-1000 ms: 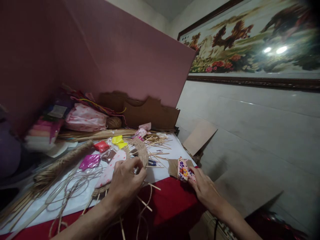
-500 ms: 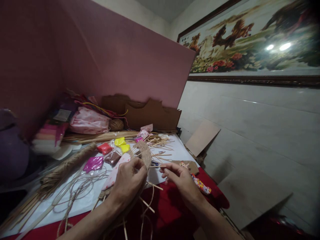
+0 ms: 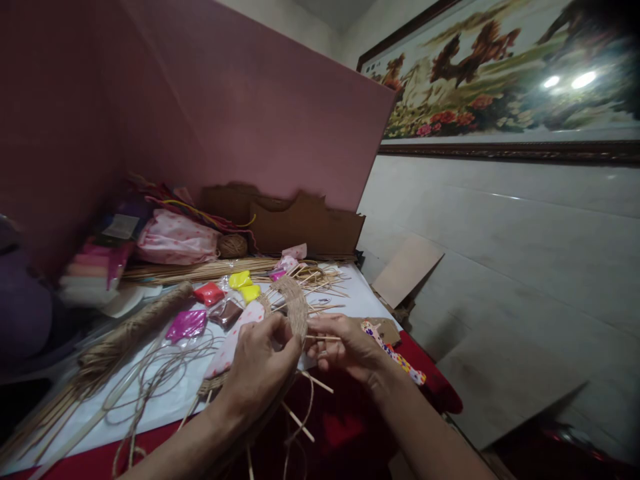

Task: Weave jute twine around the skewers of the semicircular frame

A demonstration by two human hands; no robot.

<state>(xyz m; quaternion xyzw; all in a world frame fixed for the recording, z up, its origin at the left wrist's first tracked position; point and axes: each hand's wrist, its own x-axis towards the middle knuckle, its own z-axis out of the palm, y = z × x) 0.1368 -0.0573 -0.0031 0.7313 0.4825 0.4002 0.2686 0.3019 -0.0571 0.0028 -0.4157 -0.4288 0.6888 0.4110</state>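
A ring woven of jute twine (image 3: 296, 303) over thin wooden sticks lies in front of me, with sticks (image 3: 317, 381) poking outward around it. My left hand (image 3: 267, 350) is closed on the near right part of its band, thumb against the weave. My right hand (image 3: 345, 343) is at the ring's right edge, fingers bent around a protruding stick (image 3: 324, 338); what its fingertips pinch is hidden. A loose strand of twine (image 3: 311, 400) hangs below the hands. Pink-spotted white fabric (image 3: 237, 339) shows inside the ring, beside my left hand.
Clay packets in magenta (image 3: 186, 325), red (image 3: 209, 293) and yellow (image 3: 240, 279) lie left of the ring. A long twine roll (image 3: 135, 327) and tangled cord (image 3: 155, 380) are further left. Sticks (image 3: 200, 272), a twine ball (image 3: 232, 246) and cardboard (image 3: 307, 227) stand behind. Patterned fabric (image 3: 400, 357) lies right.
My right hand has moved left, up to the ring's edge, and its fingers now reach around the stick there. My left hand keeps its grip on the ring. The view has shifted slightly.
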